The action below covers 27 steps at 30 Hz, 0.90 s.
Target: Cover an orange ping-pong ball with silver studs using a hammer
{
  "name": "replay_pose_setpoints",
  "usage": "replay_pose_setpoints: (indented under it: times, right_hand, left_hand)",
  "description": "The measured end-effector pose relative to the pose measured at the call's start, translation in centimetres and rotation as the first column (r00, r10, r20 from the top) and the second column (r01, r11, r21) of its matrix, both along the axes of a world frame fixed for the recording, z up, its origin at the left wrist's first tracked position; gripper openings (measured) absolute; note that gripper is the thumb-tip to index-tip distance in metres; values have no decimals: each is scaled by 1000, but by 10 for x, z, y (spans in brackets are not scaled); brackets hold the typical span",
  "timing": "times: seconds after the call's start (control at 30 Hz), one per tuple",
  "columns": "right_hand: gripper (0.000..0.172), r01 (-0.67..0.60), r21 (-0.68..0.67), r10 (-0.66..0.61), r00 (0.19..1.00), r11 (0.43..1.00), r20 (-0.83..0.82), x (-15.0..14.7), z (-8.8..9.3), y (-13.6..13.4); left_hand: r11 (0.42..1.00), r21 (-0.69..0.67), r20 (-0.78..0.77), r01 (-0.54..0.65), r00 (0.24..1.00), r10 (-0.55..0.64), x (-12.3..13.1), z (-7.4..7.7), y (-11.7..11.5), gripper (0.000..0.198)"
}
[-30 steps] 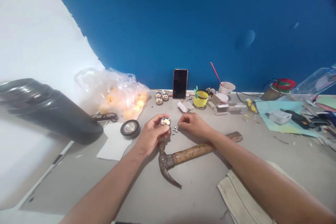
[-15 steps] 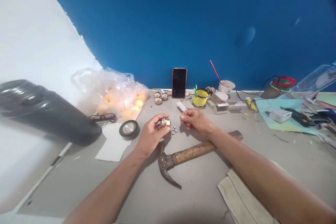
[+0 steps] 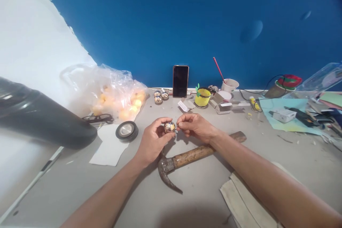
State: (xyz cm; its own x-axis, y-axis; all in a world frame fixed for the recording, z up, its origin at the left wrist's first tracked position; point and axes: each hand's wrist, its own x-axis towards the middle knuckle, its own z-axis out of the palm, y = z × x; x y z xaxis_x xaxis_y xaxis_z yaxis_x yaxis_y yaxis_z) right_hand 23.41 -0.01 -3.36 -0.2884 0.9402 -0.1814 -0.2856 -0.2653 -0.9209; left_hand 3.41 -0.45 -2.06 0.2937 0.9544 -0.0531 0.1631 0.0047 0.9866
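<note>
A shiny mirrored ball is gripped between the thumb and fingers of my left hand. Close by on its right, my right hand is pinched, its fingertips almost at the ball. Whatever it pinches is too small to name. A few tiny silvery pieces show on the table between the hands, partly hidden. Below the hands lies a claw hammer with a wooden handle, which passes under my right forearm.
Left are a dark bottle, a plastic bag of orange balls, glasses and a round black-rimmed disc. Behind stand more shiny balls, a phone and a yellow pot. Cloth lies front right.
My right hand has moved left, bringing its pinched fingertips up to the ball. The left hand still holds the ball. The whole view has shifted slightly.
</note>
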Motion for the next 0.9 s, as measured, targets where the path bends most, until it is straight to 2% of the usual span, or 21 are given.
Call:
replay_pose_setpoints:
  times: [0.2,0.4,0.9]
  right_hand:
    - [33,-30,28,30,999,999,22,1,-5,1]
    - [34,-8,18,7,998,1000,55,-2,-2,0]
    - [32,12,21,-14,995,1000,103,-4,-8,2]
  left_hand:
    - [995,92,-88,-24,996,32,1,2,-4,39]
    - [984,175,-157,11,987,17,-1,1,-3,38]
    - [966,260,-118,-15,992,47,1,-5,-2,31]
